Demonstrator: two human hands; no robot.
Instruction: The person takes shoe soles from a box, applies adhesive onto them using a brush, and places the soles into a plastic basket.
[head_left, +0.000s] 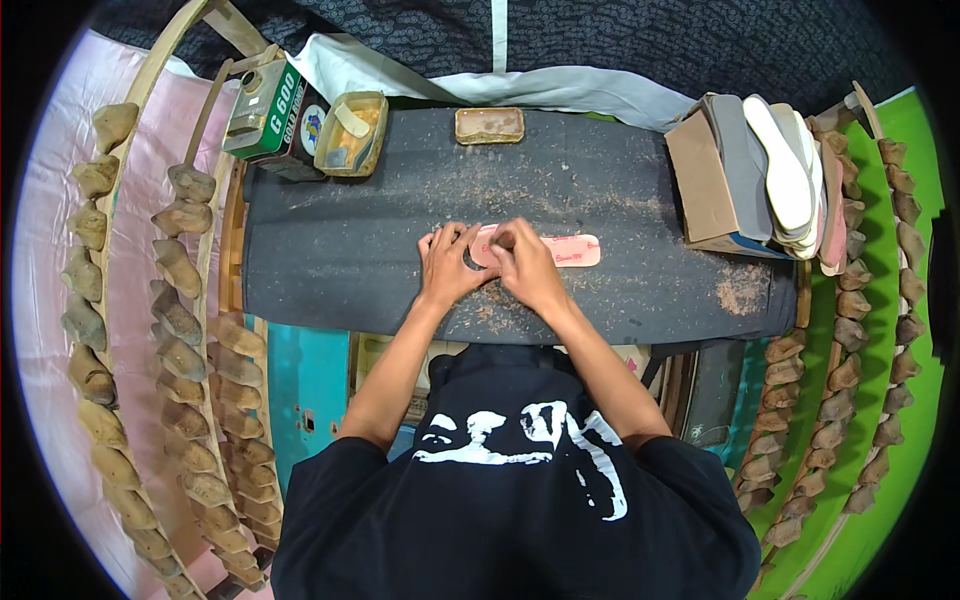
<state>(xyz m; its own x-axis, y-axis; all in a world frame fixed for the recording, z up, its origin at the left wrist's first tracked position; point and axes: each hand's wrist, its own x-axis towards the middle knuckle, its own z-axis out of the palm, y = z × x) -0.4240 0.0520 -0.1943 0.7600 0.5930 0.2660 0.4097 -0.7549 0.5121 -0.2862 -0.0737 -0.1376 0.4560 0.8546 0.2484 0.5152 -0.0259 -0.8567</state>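
Note:
A pink insole [578,252] with red printing lies flat on the dark cloth of the table, its long side running left to right. My left hand [447,262] holds the left end, thumb and fingers curved around its edges and resting on the table. Over the insole's left half, my right hand [526,265] is closed, with fingertips pinched together and pressed down near the left thumb. Whatever those fingers hold is hidden. Between the two hands, part of the insole shows.
Shavings [742,290] litter the table [340,250]. At the back left stand a green can [275,115] and a yellowish tub [352,135]. A brown block [489,126] lies at the back. A cardboard box [705,170] holds insoles [775,165]. Racks of wooden shoe lasts [180,270] flank both sides.

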